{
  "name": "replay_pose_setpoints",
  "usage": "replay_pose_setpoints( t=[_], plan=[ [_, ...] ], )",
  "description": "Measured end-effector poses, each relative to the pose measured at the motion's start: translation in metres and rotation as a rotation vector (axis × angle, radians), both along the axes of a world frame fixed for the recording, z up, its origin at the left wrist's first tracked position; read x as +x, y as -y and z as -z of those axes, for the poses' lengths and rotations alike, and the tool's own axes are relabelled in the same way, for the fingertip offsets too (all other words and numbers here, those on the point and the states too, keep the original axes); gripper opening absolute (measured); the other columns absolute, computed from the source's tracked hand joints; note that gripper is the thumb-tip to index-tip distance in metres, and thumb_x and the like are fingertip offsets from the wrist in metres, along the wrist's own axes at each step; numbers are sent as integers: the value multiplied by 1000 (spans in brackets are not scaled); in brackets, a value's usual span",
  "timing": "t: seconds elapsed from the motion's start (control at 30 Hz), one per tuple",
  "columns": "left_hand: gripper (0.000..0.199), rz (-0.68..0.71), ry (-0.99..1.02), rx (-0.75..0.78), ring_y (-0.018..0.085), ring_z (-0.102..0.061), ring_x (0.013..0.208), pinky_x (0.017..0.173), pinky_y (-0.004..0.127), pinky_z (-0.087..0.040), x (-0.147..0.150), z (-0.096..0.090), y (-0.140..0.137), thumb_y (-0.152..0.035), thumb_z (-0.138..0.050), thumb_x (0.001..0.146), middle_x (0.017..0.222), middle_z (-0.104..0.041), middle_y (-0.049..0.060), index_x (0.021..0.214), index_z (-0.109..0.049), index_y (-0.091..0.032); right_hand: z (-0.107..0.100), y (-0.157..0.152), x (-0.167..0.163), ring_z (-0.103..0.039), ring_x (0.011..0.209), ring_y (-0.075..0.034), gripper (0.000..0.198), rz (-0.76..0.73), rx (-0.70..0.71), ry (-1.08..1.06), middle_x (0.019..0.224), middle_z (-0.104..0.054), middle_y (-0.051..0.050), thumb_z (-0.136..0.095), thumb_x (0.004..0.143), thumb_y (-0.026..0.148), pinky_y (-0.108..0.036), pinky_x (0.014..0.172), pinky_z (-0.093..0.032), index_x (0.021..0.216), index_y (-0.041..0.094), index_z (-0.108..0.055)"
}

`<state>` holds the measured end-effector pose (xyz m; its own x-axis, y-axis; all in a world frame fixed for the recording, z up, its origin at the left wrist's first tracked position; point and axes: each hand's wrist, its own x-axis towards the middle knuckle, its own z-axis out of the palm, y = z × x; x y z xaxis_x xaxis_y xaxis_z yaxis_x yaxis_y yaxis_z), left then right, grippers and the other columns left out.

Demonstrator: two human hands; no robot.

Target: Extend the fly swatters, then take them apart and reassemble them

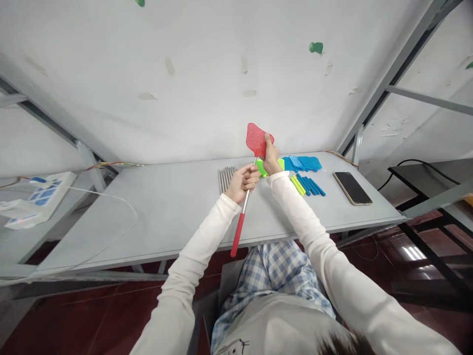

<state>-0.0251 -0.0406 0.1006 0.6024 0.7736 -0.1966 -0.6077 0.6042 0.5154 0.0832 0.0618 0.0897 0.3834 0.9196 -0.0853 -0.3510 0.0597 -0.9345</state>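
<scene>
A red fly swatter (256,139) is held up over the table, its perforated head toward the wall and its red grip slanting down to the table's front edge. My left hand (244,182) is closed around the metal rod, just below the head. My right hand (271,157) pinches the right side of the head, thumb on its face. Behind and beside the hands lie blue swatter heads (309,163), green swatter heads (263,168), blue grips (312,186), yellow-green grips (297,185) and several metal rods (226,178).
A phone (352,188) lies on the right part of the grey table (148,212). A thin white cable (125,202) crosses its left part. At the far left stands a white-and-blue device (42,199). The wall (207,108) rises directly behind the table.
</scene>
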Motion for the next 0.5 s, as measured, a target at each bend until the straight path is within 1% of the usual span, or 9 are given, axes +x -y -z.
replay_pose_setpoints(
  t=[0.07,0.13,0.17,0.23,0.3,0.4,0.5],
  plan=[
    [24,67,-52,63,2,-25,36,29,12,-14,1,1,-7,-25,-37,97,56,-25,-9,75,-42,-17,0,9,2,-57,62,-12,45,11,46,65,68,-58,-1,-55,82,63,-22,50,-44,78,18,-55],
    [23,87,-110,126,2,-27,37,30,11,-16,7,0,-14,-28,-43,95,56,-28,-9,74,-41,-18,-1,15,6,-56,63,-11,45,42,108,119,66,-57,-1,-56,80,63,-21,52,-44,72,19,-53],
    [24,68,-136,150,1,-25,36,30,11,-14,12,0,-16,-30,-48,94,56,-27,-10,74,-40,-18,-2,16,9,-55,63,-11,45,62,140,140,66,-57,0,-57,79,63,-21,53,-44,70,19,-52],
    [31,1,-185,172,1,-17,33,30,11,-6,25,-1,-17,-35,-58,88,54,-21,-12,72,-37,-20,-7,14,17,-55,65,-11,45,97,175,161,64,-56,0,-57,80,61,-20,54,-44,66,19,-50],
    [35,-66,-228,172,0,-10,32,31,12,-1,40,-3,-15,-37,-62,85,53,-15,-13,71,-34,-21,-12,8,25,-56,66,-11,44,130,160,161,63,-56,0,-55,81,60,-20,55,-44,64,19,-50],
    [36,-96,-279,155,0,-8,31,32,13,2,61,-8,-9,-38,-58,87,51,-13,-13,69,-31,-21,-19,-7,36,-57,67,-12,43,171,134,178,62,-56,0,-54,83,59,-21,53,-44,64,20,-50],
    [38,-109,-302,147,0,-9,31,32,13,2,69,-17,4,-38,-55,88,50,-12,-13,67,-28,-21,-26,-25,51,-57,65,-12,42,185,116,195,64,-56,0,-52,85,58,-20,50,-43,68,19,-51]
  ],
)
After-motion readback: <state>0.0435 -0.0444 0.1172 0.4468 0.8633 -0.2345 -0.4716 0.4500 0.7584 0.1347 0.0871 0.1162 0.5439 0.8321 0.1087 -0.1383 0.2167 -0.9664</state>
